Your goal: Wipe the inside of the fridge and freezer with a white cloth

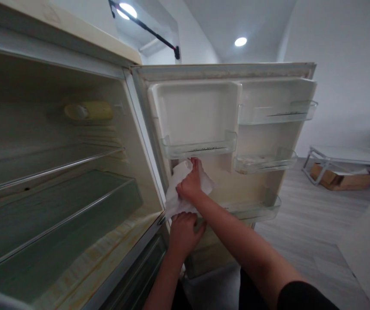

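The fridge door (pixel 200 110) stands open, with clear bins on its inner side. My right hand (pixel 191 183) is closed on a thin white cloth (pixel 175 189), pressed against the door below the upper left bin (pixel 200 148). It could be a paper wipe; the material is hard to make out. Lower down, my left hand (pixel 184 232) has its fingers curled over the left part of the lower door bin (pixel 259 212), just under the cloth's bottom edge. What lies beneath those fingers is partly hidden.
To the left is the fridge interior with a glass shelf (pixel 49 170), a greenish drawer (pixel 58 224) and yellow stains. More bins (pixel 265 162) sit on the door's right half. A low white table (pixel 349 154) with a cardboard box (pixel 343 178) stands on the grey floor.
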`<control>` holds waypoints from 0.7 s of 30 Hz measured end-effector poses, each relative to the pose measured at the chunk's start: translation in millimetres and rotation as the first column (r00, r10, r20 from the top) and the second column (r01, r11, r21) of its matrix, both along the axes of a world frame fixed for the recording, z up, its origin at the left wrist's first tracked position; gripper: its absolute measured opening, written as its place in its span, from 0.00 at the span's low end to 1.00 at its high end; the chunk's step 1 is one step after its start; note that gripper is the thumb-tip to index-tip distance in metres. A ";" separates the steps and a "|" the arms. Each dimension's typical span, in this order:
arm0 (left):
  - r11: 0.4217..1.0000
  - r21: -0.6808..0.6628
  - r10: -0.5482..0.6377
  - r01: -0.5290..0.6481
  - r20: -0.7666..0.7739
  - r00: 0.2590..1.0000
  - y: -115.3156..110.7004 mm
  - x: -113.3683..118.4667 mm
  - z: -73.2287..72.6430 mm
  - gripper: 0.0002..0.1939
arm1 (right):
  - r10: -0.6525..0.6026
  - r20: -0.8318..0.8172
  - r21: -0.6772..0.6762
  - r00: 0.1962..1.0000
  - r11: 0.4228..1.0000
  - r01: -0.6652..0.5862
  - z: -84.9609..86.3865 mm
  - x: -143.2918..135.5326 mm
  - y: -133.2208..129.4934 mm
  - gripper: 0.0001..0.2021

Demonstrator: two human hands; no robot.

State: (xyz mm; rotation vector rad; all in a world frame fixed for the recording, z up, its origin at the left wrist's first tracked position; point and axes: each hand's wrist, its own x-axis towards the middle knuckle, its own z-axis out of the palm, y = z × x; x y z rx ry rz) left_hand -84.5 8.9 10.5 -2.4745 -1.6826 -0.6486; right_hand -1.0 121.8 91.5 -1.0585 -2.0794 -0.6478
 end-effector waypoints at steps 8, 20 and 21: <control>0.932 0.356 -0.090 0.068 0.045 0.995 11.1 1.7 -14.6 0.15 | 0.213 0.116 0.036 0.970 0.975 -0.219 9.7 84.8 49.3 0.32; 0.863 0.501 -0.091 0.057 0.043 0.995 18.6 5.3 -21.8 0.15 | -0.053 -0.305 0.186 0.951 0.976 0.114 -26.4 70.5 49.5 0.30; 0.859 0.509 -0.089 0.055 0.042 0.995 19.5 5.9 -22.0 0.15 | -0.040 -0.281 0.178 0.959 0.979 0.094 -23.2 68.2 49.0 0.29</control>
